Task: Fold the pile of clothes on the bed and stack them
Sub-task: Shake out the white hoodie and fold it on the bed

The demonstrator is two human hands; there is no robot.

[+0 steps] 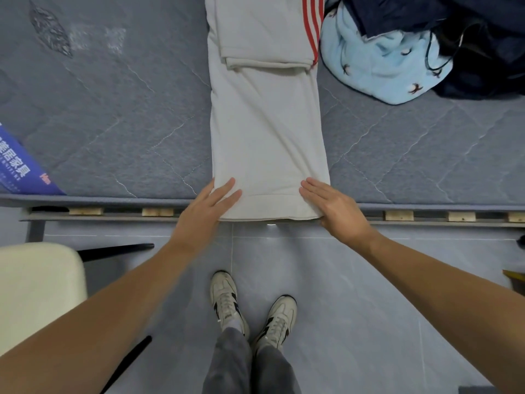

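Grey trousers [267, 132] lay mid-frame on bed [113, 123], partly folded | left hand [211, 201], right hand [331, 204] flat, fingers straight, pinning near hem corners, probably for next fold | unfolded pile [397, 61] upper right

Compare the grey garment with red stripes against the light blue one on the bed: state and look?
The grey garment lies flat in a long, narrow strip, its far end already folded over; the light blue garment sits in a crumpled heap. The grey one is plain with red side stripes; the blue one carries small dark motifs. The left hand and right hand rest flat on the grey one's near end; nothing touches the blue one except dark clothes piled on it. Both lie on the mattress.
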